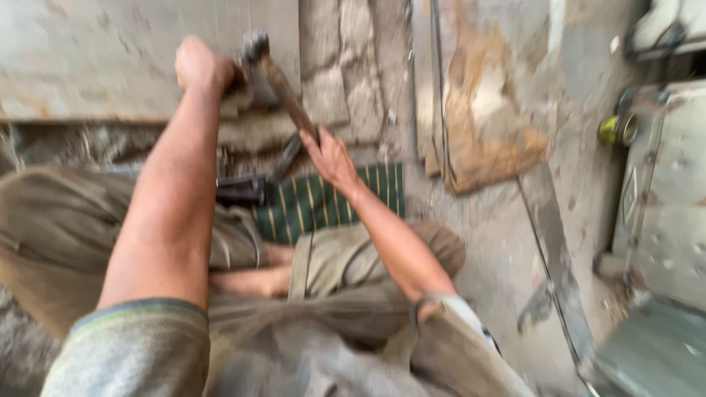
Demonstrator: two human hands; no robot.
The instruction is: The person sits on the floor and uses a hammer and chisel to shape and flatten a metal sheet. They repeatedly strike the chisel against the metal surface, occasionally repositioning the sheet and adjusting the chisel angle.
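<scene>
Though the view is blurred, the hammer (276,84) shows plainly enough: a dark metal head at about the left fist and a brown wooden shaft slanting down to the right hand (331,158), whose fingers close around the shaft's lower end. The left hand (200,66) is clenched beside the head, pressed toward a grey metal sheet (110,59) (whether it grips something small there, I cannot tell). I judge the hammer head-heavy and stiff, its worn wood giving dry purchase, best held low on the shaft. Below lie a green striped cloth (323,202), rough cracked concrete floor (485,242) and a rusty, flaking plate (489,110).
</scene>
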